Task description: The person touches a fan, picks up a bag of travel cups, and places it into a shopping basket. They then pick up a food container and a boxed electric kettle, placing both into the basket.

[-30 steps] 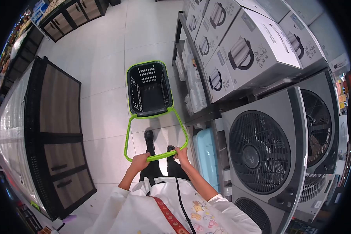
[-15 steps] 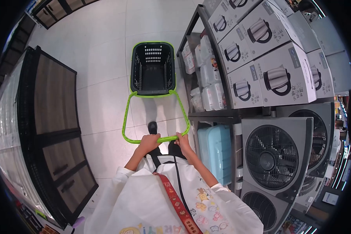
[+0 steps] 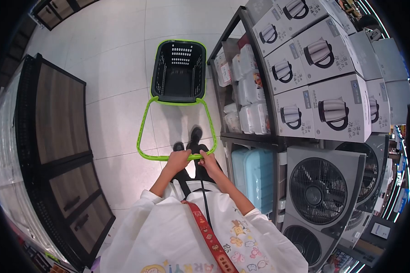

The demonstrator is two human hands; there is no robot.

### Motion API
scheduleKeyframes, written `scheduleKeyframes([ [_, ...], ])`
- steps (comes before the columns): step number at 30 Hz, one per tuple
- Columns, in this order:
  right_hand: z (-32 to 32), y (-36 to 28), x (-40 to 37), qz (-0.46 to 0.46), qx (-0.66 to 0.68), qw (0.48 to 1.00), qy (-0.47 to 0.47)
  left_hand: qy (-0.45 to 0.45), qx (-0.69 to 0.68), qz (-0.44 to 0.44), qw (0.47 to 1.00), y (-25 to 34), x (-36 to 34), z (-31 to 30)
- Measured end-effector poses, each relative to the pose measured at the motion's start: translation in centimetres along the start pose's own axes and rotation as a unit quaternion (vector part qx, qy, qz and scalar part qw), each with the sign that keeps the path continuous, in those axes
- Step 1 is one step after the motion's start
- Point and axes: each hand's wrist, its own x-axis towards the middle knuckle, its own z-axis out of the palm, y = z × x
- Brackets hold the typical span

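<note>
A black shopping basket [image 3: 178,84] with a green rim stands on the floor ahead of me, its inside bare. Its long green handle [image 3: 143,132] reaches back toward my body. My left hand [image 3: 178,160] is closed around the near bar of that handle, close to its middle. Just to the right, my right hand [image 3: 209,162] grips the same bar near the corner. Under the bar my black shoes [image 3: 195,135] show, one ahead of the other.
On the right, a dark shelf [image 3: 255,142] carries stacked kettle boxes [image 3: 333,111], plastic food containers [image 3: 253,88] and a pale blue storage bin [image 3: 255,175]. Box fans [image 3: 318,189] stand beside it. A wood-panelled cabinet [image 3: 61,118] lines the left. Tiled floor [image 3: 114,68] runs between them.
A second shoe has come forward under the handle. The shelf goods sit slightly lower and further right in view, and the basket and handle appear a little higher. Both hands keep their grip.
</note>
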Motion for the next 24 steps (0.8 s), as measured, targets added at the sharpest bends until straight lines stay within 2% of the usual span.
scheduleKeyframes([
  [5, 2.2, -0.9, 2.2, -0.009, -0.006, 1.0, 0.003, 0.018, -0.01, 0.02, 1.0, -0.3, 2.9, -1.2],
  [7, 2.3, -1.5, 3.0, 0.021, -0.044, 0.997, -0.056, 0.013, -0.009, 0.0, 1.0, -0.7, 3.8, -1.7],
  [9, 1.9, -2.4, 3.8, 0.045, -0.084, 0.993, -0.07, 0.005, -0.008, -0.017, 1.0, -1.5, 4.6, -2.3],
  [12, 0.9, -3.6, 6.1, 0.117, -0.121, 0.969, -0.182, -0.033, 0.037, -0.048, 0.998, -3.8, 5.3, -2.9],
  [13, 0.6, -4.0, 7.0, 0.121, -0.113, 0.97, -0.18, -0.033, 0.044, -0.051, 0.997, -4.8, 5.4, -3.0],
  [15, -0.4, -5.1, 8.7, 0.068, -0.161, 0.967, -0.184, -0.061, 0.06, -0.07, 0.994, -6.3, 5.5, -3.3],
  [17, -1.4, -6.4, 10.7, 0.073, -0.124, 0.976, -0.162, -0.099, 0.094, -0.079, 0.988, -8.1, 5.8, -3.5],
  [19, -2.3, -7.7, 12.2, 0.033, -0.05, 0.993, -0.097, -0.128, 0.107, -0.096, 0.981, -9.0, 6.1, -4.3],
  [24, -4.4, -8.9, 14.7, 0.027, -0.041, 0.998, -0.043, -0.166, 0.137, -0.14, 0.967, -11.7, 6.9, -5.4],
])
